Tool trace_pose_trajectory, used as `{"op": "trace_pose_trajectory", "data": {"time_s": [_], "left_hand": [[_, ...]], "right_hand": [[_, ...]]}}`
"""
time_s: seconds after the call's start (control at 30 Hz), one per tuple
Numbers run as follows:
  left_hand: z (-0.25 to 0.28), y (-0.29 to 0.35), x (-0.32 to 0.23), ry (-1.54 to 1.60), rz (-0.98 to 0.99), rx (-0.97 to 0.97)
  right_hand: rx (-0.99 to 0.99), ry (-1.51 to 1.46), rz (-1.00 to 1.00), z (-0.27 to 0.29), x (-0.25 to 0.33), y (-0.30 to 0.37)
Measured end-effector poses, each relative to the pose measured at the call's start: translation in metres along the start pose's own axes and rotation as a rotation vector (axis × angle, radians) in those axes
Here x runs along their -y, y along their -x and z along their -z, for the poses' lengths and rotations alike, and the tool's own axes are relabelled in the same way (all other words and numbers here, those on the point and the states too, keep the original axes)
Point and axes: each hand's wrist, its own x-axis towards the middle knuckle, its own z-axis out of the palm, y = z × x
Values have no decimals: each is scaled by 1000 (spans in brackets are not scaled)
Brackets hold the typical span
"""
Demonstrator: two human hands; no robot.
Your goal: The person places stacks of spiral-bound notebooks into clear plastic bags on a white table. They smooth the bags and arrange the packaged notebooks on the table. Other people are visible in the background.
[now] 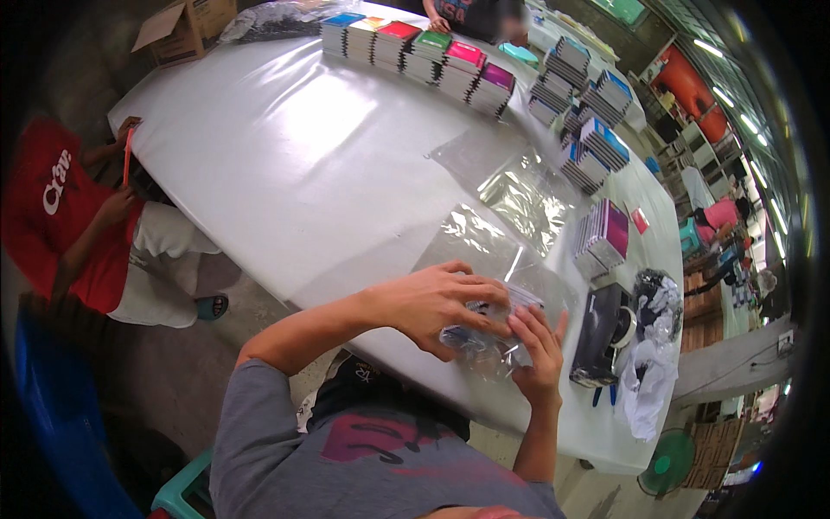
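Observation:
Near the table's front edge, both my hands are on a clear plastic bag (493, 346) with a small stack inside, perhaps notebooks; the fingers and glare hide most of it. My left hand (432, 303) lies across its top left, fingers bent over the plastic. On the other side my right hand (538, 344) pinches the bag near its right end, fingertips close to those of the left. Beyond them more clear plastic bags (529, 203) lie flat on the white table (259, 190). A stack of purple-covered notebooks (603, 238) stands to the right.
A black tape dispenser (596, 333) sits right of my hands, beside crumpled plastic (653, 372). Spiral notebook stacks (415, 52) line the far side, and blue-covered stacks (601, 143) the right. A red-shirted person (73, 216) is at the left; another person (475, 17) is across the table.

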Motion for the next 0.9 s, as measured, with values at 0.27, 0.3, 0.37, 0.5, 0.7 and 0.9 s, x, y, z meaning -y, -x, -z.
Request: {"op": "trace_pose_trajectory", "data": {"time_s": [0.27, 0.3, 0.37, 0.5, 0.7, 0.9], "left_hand": [[-28, -31, 56, 773, 549, -83], [-32, -40, 65, 929, 576, 45], [-32, -59, 71, 963, 530, 20], [-5, -76, 62, 901, 585, 78], [2, -83, 53, 761, 594, -343], [11, -45, 3, -41, -127, -285]], "right_hand": [[-33, 89, 2, -7, -2, 7], [-43, 91, 1, -7, -4, 9], [-63, 77, -17, -8, -4, 10], [-49, 60, -12, -6, -2, 8], [-64, 26, -9, -6, 2, 3], [-88, 49, 0, -10, -4, 10]]}}
